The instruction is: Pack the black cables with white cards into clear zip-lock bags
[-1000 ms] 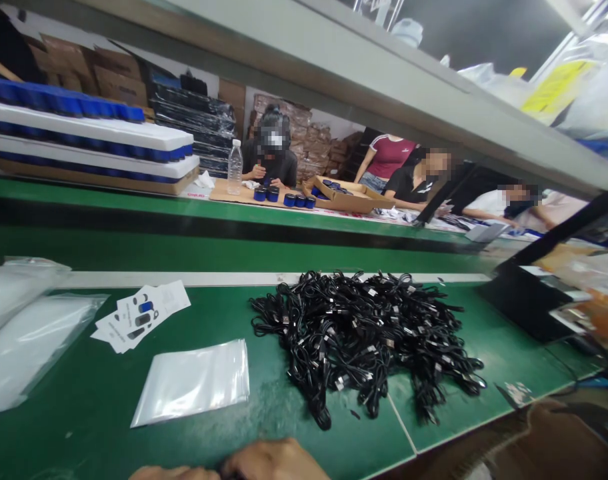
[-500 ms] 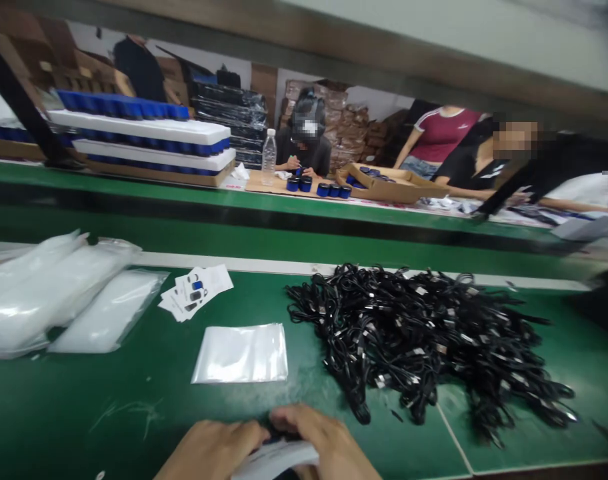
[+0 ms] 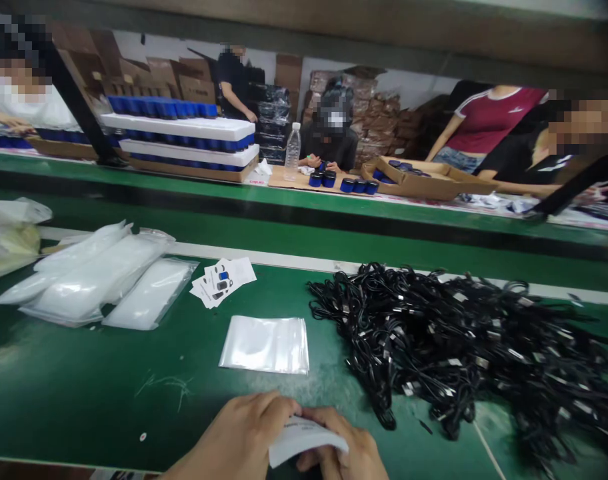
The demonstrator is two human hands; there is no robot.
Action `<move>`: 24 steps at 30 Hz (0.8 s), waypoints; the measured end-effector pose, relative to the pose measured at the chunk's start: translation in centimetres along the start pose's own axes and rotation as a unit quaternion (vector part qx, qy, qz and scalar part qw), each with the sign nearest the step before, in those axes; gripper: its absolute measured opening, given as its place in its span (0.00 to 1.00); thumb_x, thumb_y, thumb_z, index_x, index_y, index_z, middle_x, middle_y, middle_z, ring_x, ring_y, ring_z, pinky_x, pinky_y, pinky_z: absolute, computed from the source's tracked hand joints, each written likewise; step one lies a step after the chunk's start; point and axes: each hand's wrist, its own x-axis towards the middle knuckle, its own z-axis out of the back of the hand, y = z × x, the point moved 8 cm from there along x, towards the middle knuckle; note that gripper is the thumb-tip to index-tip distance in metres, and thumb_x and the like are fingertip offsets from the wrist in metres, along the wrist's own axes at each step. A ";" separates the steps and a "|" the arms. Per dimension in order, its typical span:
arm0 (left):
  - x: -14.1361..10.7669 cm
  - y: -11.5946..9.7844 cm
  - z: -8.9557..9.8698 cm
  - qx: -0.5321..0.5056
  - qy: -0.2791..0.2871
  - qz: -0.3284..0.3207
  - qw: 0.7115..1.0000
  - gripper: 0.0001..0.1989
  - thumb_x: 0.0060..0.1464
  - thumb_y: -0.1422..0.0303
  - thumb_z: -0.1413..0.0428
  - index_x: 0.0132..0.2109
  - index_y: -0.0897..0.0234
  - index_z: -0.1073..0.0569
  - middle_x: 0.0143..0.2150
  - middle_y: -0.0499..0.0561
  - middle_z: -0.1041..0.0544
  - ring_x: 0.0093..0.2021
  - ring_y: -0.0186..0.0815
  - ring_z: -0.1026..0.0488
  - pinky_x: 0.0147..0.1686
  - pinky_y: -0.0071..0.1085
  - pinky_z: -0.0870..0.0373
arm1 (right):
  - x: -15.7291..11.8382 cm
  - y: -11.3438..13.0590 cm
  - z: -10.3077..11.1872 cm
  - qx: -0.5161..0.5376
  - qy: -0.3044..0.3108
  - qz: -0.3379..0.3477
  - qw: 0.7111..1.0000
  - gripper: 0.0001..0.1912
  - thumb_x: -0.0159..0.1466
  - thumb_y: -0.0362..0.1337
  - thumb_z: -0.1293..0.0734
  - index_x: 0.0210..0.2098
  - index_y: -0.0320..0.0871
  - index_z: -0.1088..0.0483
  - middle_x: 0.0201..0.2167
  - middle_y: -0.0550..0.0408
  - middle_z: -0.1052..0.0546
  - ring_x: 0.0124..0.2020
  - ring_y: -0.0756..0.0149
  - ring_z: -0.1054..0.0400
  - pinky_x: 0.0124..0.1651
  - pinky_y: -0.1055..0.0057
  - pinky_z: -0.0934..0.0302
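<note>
White printed paper sheet [image 3: 309, 443], bowed into an arch, held between both your hands over the near part of the green tabletop [image 3: 109, 387].
Your left hand [image 3: 257, 427] is clamped on the sheet's left end; your right hand [image 3: 357, 447] has its fingers closed on the right end. Just beyond your hands lies a flat stack of clear plastic sleeves [image 3: 264, 343]; farther back, fanned white printed cards [image 3: 221, 283]; to the right, a heap of coiled black cables [image 3: 444, 340] with metal plugs.
</note>
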 end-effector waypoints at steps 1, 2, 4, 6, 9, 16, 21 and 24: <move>0.1 0.2 -0.2 0.006 -0.009 0.004 1.000 0.19 0.43 0.80 0.54 0.43 0.63 0.31 0.35 0.53 0.22 0.32 0.39 0.24 0.30 0.31 0.29 | 0.1 0.1 0.1 0.000 -0.025 -0.003 1.000 0.13 0.66 0.34 0.45 0.41 0.41 0.30 0.19 0.56 0.25 0.21 0.67 0.29 0.32 0.76 0.34; 0.1 0.5 -0.3 0.007 -0.019 0.010 1.000 0.19 0.43 0.81 0.55 0.43 0.63 0.31 0.34 0.52 0.22 0.31 0.38 0.25 0.30 0.30 0.30 | 0.2 0.2 0.2 0.000 -0.045 -0.007 0.999 0.14 0.67 0.36 0.46 0.40 0.41 0.30 0.19 0.56 0.26 0.19 0.68 0.30 0.29 0.76 0.35; 0.1 1.1 -0.4 -0.005 -0.029 0.027 0.999 0.17 0.46 0.80 0.57 0.41 0.62 0.31 0.32 0.51 0.23 0.30 0.37 0.25 0.30 0.30 0.31 | 0.4 0.4 0.2 0.012 -0.063 -0.015 0.998 0.17 0.69 0.39 0.49 0.36 0.41 0.31 0.20 0.56 0.27 0.17 0.69 0.31 0.26 0.77 0.37; 0.0 1.6 -0.4 -0.023 -0.007 0.048 0.999 0.14 0.51 0.78 0.58 0.39 0.60 0.31 0.31 0.49 0.23 0.31 0.36 0.26 0.31 0.30 0.32 | 0.8 0.6 -0.1 0.033 -0.051 -0.018 0.998 0.18 0.69 0.41 0.49 0.34 0.41 0.33 0.20 0.56 0.27 0.16 0.70 0.32 0.25 0.77 0.38; -0.2 1.8 -0.2 -0.038 0.034 0.050 0.997 0.13 0.54 0.77 0.58 0.38 0.58 0.31 0.32 0.47 0.23 0.31 0.35 0.26 0.31 0.29 0.34 | 1.2 1.0 -0.5 0.052 -0.020 -0.014 0.998 0.18 0.69 0.41 0.50 0.33 0.42 0.34 0.18 0.58 0.28 0.15 0.71 0.32 0.24 0.77 0.39; 1.2 3.0 1.0 -0.053 -0.015 0.094 0.994 0.20 0.44 0.82 0.56 0.41 0.61 0.29 0.34 0.48 0.23 0.28 0.32 0.27 0.29 0.27 0.33 | 2.9 1.8 0.5 -0.013 -0.099 0.008 0.995 0.14 0.66 0.32 0.48 0.34 0.40 0.33 0.21 0.54 0.28 0.20 0.67 0.31 0.27 0.73 0.39; 1.9 4.0 2.6 -0.156 0.006 0.123 0.980 0.20 0.49 0.78 0.54 0.47 0.57 0.28 0.45 0.46 0.22 0.45 0.35 0.26 0.45 0.29 0.31 | 4.4 0.7 0.6 0.110 0.005 -0.072 0.991 0.18 0.62 0.32 0.38 0.52 0.42 0.38 0.41 0.48 0.25 0.39 0.61 0.28 0.45 0.65 0.37; 1.6 5.1 3.5 -0.191 -0.034 0.149 0.970 0.20 0.55 0.72 0.55 0.54 0.59 0.32 0.53 0.49 0.26 0.52 0.37 0.29 0.52 0.32 0.35 | 4.8 0.2 0.8 0.306 0.037 -0.145 0.940 0.43 0.55 0.38 0.29 0.62 0.46 0.56 0.59 0.43 0.40 0.48 0.60 0.31 0.51 0.62 0.39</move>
